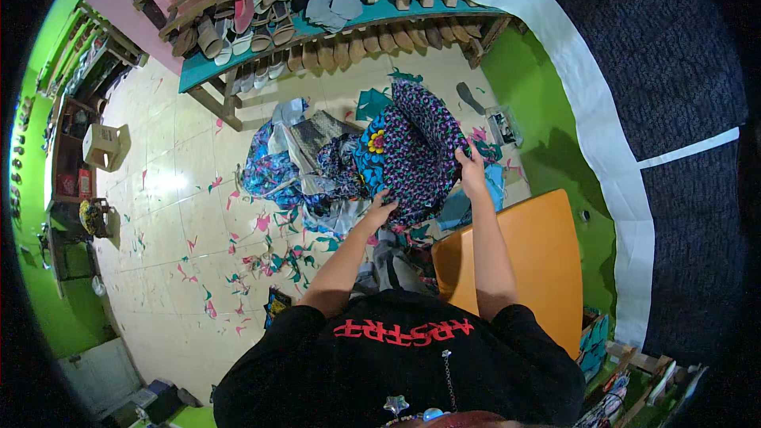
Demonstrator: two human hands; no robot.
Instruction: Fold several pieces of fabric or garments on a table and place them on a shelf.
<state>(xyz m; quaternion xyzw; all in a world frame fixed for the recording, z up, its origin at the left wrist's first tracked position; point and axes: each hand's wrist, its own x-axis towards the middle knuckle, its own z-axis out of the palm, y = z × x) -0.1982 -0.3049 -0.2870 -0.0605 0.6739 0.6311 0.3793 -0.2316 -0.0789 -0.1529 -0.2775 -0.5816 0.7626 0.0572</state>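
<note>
The left forearm (341,265) is extended bare and slanted inward, while the right forearm (491,254) is stretched farther forward, nearly straight. The left grip (380,212) is placed lower than the right grip (472,173); each is curled inward, with fingers (473,152) partly hidden.

From where I stand the room is fairly well lit, with a white patch of glare on the glossy tiled floor (178,226) to the left. The pale box (101,145) at far left throws a shadow toward its right, and a soft one darkens the right-hand green wall (547,143). It's dim beneath the shoe shelf (210,67). The patterned cloth (424,154) shows crisply in the middle; the black shirt (388,357) swallows detail. Toward the rim, straight edges bow, the far left softens, and the corners drop to black.
</note>
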